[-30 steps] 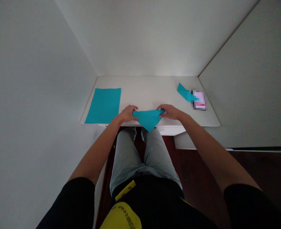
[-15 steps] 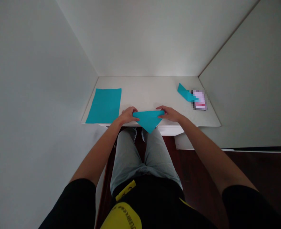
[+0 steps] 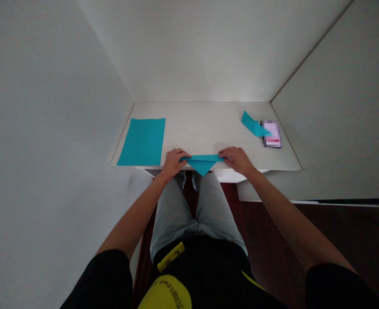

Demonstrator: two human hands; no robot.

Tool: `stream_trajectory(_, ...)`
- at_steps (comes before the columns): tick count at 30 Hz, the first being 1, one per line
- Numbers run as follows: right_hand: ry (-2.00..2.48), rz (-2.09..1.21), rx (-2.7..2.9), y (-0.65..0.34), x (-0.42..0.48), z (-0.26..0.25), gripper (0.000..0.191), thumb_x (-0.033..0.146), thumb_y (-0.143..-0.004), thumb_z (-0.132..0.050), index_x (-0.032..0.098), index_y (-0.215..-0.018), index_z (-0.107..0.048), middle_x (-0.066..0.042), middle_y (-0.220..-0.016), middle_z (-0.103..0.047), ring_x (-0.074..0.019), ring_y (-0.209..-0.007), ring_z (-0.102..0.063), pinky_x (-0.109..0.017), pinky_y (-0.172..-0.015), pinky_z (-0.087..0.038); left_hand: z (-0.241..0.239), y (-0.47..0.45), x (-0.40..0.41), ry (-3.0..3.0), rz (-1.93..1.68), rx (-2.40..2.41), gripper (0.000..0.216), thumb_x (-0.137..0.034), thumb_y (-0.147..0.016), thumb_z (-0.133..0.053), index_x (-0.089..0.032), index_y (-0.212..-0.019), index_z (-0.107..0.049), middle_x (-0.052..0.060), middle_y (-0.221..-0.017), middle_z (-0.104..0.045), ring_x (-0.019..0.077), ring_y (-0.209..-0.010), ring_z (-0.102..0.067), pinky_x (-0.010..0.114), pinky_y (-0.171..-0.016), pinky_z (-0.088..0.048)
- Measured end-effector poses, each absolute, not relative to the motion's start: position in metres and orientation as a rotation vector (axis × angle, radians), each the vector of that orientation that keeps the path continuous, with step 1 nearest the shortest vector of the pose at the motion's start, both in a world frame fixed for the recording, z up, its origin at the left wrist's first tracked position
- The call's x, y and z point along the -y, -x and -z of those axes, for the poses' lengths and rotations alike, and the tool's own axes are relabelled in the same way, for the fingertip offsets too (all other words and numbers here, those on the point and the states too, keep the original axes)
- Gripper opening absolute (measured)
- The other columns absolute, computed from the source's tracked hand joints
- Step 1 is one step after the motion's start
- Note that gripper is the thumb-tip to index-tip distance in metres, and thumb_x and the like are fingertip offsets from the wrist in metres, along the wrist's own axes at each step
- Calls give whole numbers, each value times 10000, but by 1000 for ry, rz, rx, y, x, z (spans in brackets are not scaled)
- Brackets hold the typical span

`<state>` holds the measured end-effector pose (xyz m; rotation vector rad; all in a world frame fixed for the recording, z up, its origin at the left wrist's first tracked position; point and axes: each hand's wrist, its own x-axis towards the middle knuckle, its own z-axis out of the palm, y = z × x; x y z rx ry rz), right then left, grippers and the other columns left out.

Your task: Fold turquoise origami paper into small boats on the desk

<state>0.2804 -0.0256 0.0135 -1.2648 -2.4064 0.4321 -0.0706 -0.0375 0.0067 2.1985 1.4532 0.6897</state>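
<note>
A folded teal paper [image 3: 202, 165] lies at the front edge of the white shelf, its point hanging toward me past the edge. Along its far side a narrow strip is folded over toward me. My left hand [image 3: 175, 162] pinches the left end of that strip between thumb and fingers. At the other end, my right hand [image 3: 237, 159] grips the strip the same way. Both hands are closed on the paper and hide its two tips.
A flat teal sheet [image 3: 142, 141] rests on the left part of the white shelf [image 3: 205, 124]. Toward the right is a folded teal paper piece [image 3: 251, 125], partly over a blurred pinkish item [image 3: 273, 134]. Walls bound the shelf at the left, back and right.
The far edge of the teal paper is now folded over toward me into a narrow strip. My hands have moved slightly, with fingers now on top of its ends.
</note>
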Motion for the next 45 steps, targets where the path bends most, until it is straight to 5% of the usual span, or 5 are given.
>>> stream_trajectory(8,1136,-277,2536,-210,77,-10,773,295,-926,-652,169,-1652,-421,-145,-1717,-431,-344,-1556,-462,-553,-1259,-394,10,62,58,-2312,-885,-1496,281,-112,-969,-667,-264,-1152,-816,46,-1199,-818,263,-1135,-715,470,-1035,-526)
stream_trajectory(20,1188,-215,2528,-218,90,22,913,393,-1010,-655,153,-1752,-182,-175,-1777,-284,-357,-1629,-337,-583,-1331,-318,26,86,80,-2582,-877,-1264,480,-257,-999,-698,-255,-1477,-656,78,-1526,-664,259,-1441,-617,517,-1263,-428)
stream_trajectory(32,1320,-174,2373,-246,89,20,512,452,-1083,-541,238,-1547,-574,-137,-1600,-588,-334,-1460,-557,-567,-1193,-439,18,78,88,-2524,-943,-1363,82,-237,-1002,-720,-270,-1003,-795,45,-1123,-839,242,-1135,-770,458,-1063,-548)
stream_trajectory(38,1374,-315,2188,-248,77,3,304,427,-1081,-527,233,-1098,-761,-124,-1155,-779,-302,-1093,-701,-458,-955,-516,-6,79,73,-2292,-1058,-1510,64,-273,-1016,-696,-240,-1045,-743,54,-1031,-807,218,-966,-756,390,-959,-567)
stream_trajectory(45,1549,-610,1953,-251,43,7,280,470,-968,-636,230,-1072,-734,-33,-829,-737,-221,-726,-650,-360,-728,-504,-3,62,32,-1917,-1046,-1603,223,-197,-918,-777,-232,-1129,-716,20,-1025,-799,163,-768,-718,316,-792,-587)
